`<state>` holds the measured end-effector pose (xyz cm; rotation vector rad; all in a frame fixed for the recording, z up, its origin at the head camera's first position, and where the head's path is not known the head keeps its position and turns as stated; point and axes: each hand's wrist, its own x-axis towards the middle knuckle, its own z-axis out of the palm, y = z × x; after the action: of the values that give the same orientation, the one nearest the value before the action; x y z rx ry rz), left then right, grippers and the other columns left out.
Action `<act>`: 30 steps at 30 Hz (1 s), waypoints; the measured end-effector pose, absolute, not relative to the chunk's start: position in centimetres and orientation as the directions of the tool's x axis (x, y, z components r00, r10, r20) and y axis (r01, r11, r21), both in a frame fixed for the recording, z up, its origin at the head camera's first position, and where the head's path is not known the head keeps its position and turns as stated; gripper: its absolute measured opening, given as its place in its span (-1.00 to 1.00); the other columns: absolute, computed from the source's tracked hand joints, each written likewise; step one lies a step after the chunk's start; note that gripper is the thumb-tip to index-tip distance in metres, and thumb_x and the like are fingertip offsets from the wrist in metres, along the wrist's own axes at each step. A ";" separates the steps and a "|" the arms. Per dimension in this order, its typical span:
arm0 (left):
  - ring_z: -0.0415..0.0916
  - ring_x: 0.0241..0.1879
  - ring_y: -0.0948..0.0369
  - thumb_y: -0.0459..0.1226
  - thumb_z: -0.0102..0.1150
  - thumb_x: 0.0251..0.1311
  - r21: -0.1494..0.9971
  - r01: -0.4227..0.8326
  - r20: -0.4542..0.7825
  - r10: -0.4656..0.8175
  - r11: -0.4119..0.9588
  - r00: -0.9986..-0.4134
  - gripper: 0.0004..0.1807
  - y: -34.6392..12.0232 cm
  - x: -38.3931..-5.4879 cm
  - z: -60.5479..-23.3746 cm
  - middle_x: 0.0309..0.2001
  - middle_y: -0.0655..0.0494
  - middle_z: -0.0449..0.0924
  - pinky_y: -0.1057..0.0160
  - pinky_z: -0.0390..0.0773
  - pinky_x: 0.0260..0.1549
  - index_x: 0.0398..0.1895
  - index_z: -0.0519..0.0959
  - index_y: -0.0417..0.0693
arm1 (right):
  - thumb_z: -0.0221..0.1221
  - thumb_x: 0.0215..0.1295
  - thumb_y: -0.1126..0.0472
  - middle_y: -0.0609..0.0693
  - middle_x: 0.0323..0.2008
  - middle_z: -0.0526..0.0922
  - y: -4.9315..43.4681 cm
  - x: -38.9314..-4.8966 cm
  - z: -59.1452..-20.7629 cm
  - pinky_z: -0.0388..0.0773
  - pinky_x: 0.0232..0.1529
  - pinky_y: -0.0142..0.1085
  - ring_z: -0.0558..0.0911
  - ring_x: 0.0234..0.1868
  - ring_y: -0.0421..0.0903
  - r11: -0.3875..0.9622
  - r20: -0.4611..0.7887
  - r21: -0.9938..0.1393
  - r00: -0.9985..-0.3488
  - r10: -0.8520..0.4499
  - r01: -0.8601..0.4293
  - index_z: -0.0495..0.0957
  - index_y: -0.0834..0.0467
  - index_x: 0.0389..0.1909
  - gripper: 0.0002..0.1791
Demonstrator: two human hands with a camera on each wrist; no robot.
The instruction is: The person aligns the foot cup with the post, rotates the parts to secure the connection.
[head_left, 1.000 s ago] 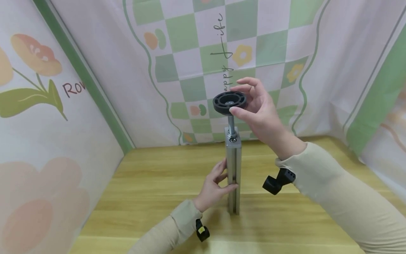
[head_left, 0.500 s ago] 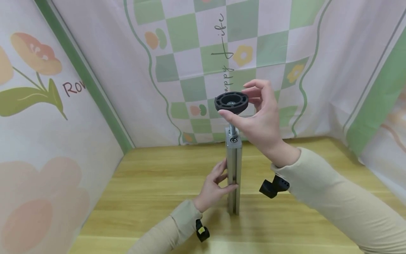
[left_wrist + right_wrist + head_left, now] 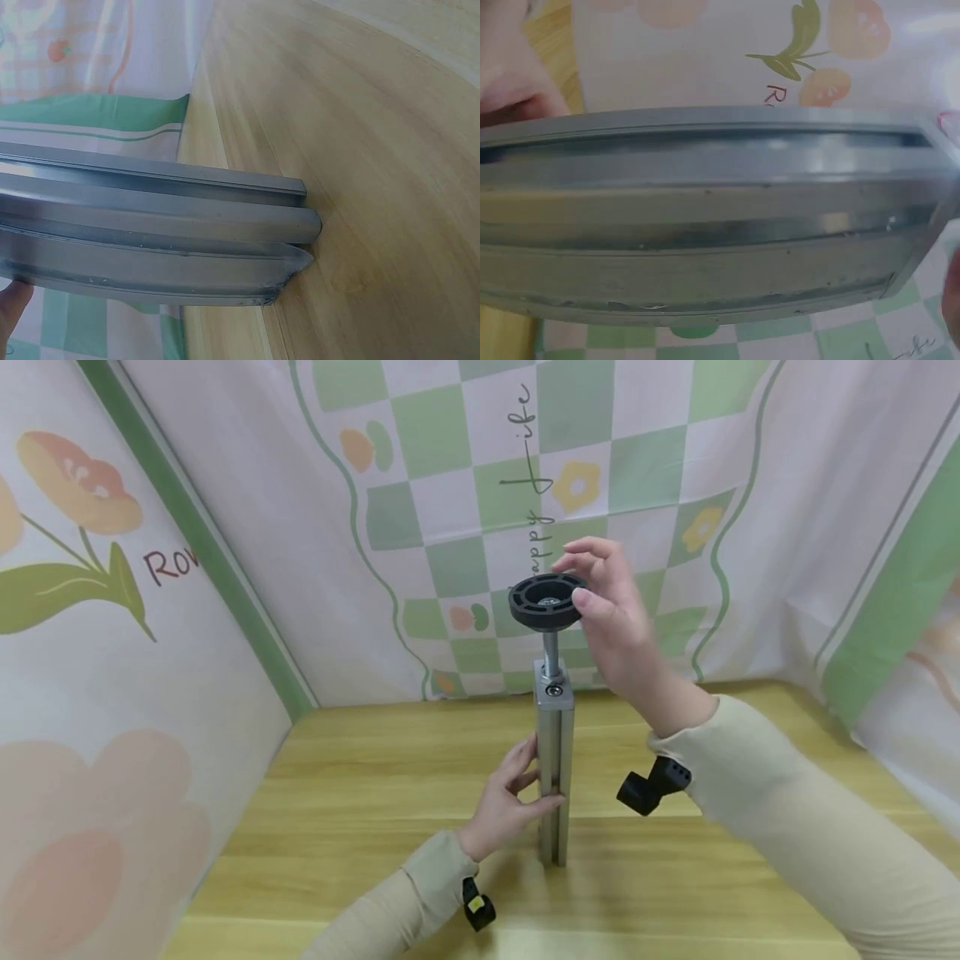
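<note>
An aluminium profile (image 3: pixel 553 777) stands upright on the table, its slots running lengthwise. My left hand (image 3: pixel 502 802) grips it around the lower half, thumb on the near face and fingers behind. From the end plate (image 3: pixel 553 693) on top rises a threaded stud (image 3: pixel 551 652) that carries a black levelling foot (image 3: pixel 536 617), a round ribbed disc. My right hand (image 3: pixel 618 618) holds the foot's right rim between thumb and curved fingers; the contact behind the disc is partly hidden. In the left wrist view, the profile's lower end (image 3: pixel 247 225) meets the wood.
The wooden table (image 3: pixel 360 760) ends at a printed curtain (image 3: pixel 435 510) close behind the profile. Another curtain (image 3: pixel 75 693) borders the left side. A small black camera (image 3: pixel 648 787) hangs from the right wrist, and a second camera (image 3: pixel 477 906) from the left.
My right thumb first slid left along the foot's front rim, then came back to the right rim as the hand rose slightly. The left hand and the profile have kept their place.
</note>
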<state>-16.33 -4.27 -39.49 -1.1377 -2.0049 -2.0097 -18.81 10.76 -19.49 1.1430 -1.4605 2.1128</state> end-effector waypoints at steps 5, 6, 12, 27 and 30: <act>0.21 0.31 0.15 -0.60 0.23 0.04 0.834 0.537 0.533 0.434 -0.125 -0.726 -0.05 -4.3 -16.4 -39.5 0.38 -0.23 0.10 0.15 0.43 0.20 0.46 0.03 0.08 | -0.03 0.27 0.19 0.05 0.02 0.49 11.4 -19.8 -19.4 0.43 0.09 -0.36 0.51 0.00 -0.12 -0.622 0.667 -0.710 -0.597 -0.445 -0.331 0.26 0.11 0.14 -0.60; 0.21 0.32 0.14 -0.60 0.23 0.04 0.835 0.537 0.531 0.435 -0.122 -0.727 -0.05 -4.3 -16.4 -39.5 0.38 -0.23 0.10 0.17 0.43 0.20 0.46 0.03 0.05 | -0.03 0.26 0.19 0.06 0.05 0.47 11.5 -19.8 -19.4 0.40 0.11 -0.36 0.49 0.02 -0.11 -0.634 0.655 -0.718 -0.588 -0.475 -0.288 0.26 0.10 0.16 -0.57; 0.22 0.31 0.12 -0.60 0.22 0.03 0.836 0.536 0.526 0.436 -0.112 -0.730 -0.07 -4.2 -16.4 -39.5 0.37 -0.22 0.12 0.17 0.42 0.21 0.46 0.02 -0.08 | 0.01 0.14 0.21 0.17 0.15 0.33 11.6 -19.7 -19.1 0.30 0.21 -0.33 0.42 0.11 0.00 -0.685 0.615 -0.720 -0.554 -0.561 -0.106 0.24 0.06 0.20 -0.46; 0.23 0.30 0.16 -0.60 0.23 0.03 0.824 0.553 0.547 0.434 -0.126 -0.716 -0.05 -4.3 -16.5 -39.6 0.37 -0.23 0.13 0.17 0.44 0.19 0.46 0.06 0.07 | -0.07 0.24 0.30 0.20 0.14 0.39 11.6 -20.0 -19.9 0.39 0.13 -0.35 0.45 0.07 -0.01 -0.755 0.690 -0.647 -0.507 -0.517 -0.111 0.25 0.17 0.14 -0.59; 0.24 0.29 0.14 -0.60 0.23 0.04 0.812 0.568 0.564 0.429 -0.133 -0.706 -0.04 -4.3 -16.5 -39.6 0.36 -0.26 0.12 0.13 0.45 0.19 0.46 0.05 0.15 | -0.07 0.24 0.31 0.19 0.13 0.40 11.5 -20.0 -19.9 0.40 0.13 -0.34 0.45 0.06 -0.03 -0.754 0.698 -0.644 -0.506 -0.507 -0.132 0.24 0.16 0.13 -0.59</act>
<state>-16.49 -4.28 -39.58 -1.1540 -1.9946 -1.9741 -20.02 11.48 -19.91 1.6420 -1.1248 2.7265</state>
